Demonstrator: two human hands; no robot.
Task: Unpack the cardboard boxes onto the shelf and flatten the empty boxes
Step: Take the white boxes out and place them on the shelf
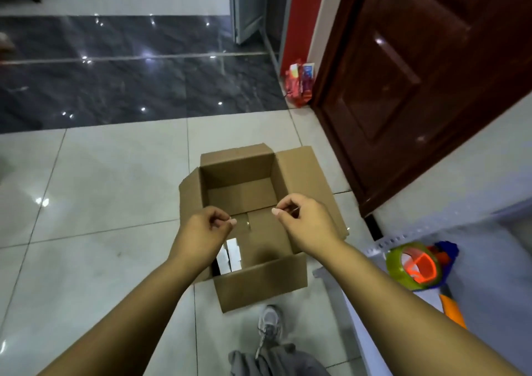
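Note:
An open cardboard box [260, 285] stands on the tiled floor in front of me with all its flaps folded out. Inside, at the near left corner, a few small white cartons [230, 255] stand upright; the rest of the box floor is bare. Both hands hover over the box opening. My left hand [201, 234] and my right hand [305, 220] each pinch thumb against forefinger. A thin, nearly clear strip of tape [293, 209] shows at the right fingertips and seems to run between the hands.
A grey metal shelf [383, 244] is at the right, bearing a green and orange tape roll [414, 263] and an orange-handled tool [453, 311]. A dark brown door [417, 73] stands behind, with red snack packets [299, 83] by its frame. My shoe [270, 324] is near the box.

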